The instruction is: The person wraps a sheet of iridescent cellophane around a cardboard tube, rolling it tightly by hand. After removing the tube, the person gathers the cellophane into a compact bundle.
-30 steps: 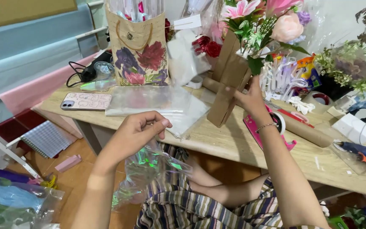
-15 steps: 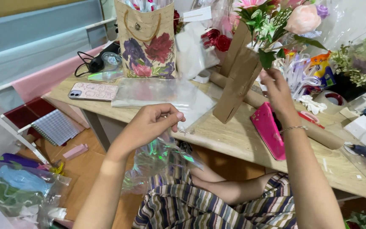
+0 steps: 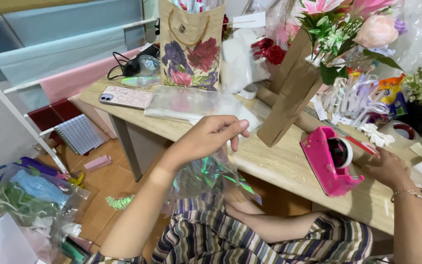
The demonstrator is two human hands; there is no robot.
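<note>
My left hand [image 3: 210,137] pinches the top of a clear iridescent cellophane sheet [image 3: 210,179] that hangs down over my lap in front of the wooden table's edge [image 3: 274,164]. My right hand [image 3: 386,169] rests on the table at the right, its fingers at the tape end of a pink tape dispenser [image 3: 332,161] holding a white tape roll. A bouquet of pink and white flowers in brown paper [image 3: 293,93] leans on the table just behind the dispenser.
On the table are a floral paper bag [image 3: 191,46], a phone in a pink case [image 3: 125,97], a stack of clear cellophane [image 3: 191,103], red roses [image 3: 268,50] and ribbon curls [image 3: 352,95]. Plastic bags [image 3: 30,198] lie on the floor at left, by a white rack [image 3: 10,105].
My right hand left the brown paper bouquet and dropped to the pink tape dispenser at the right. My left hand kept its pinch on the cellophane, shifting slightly up and right.
</note>
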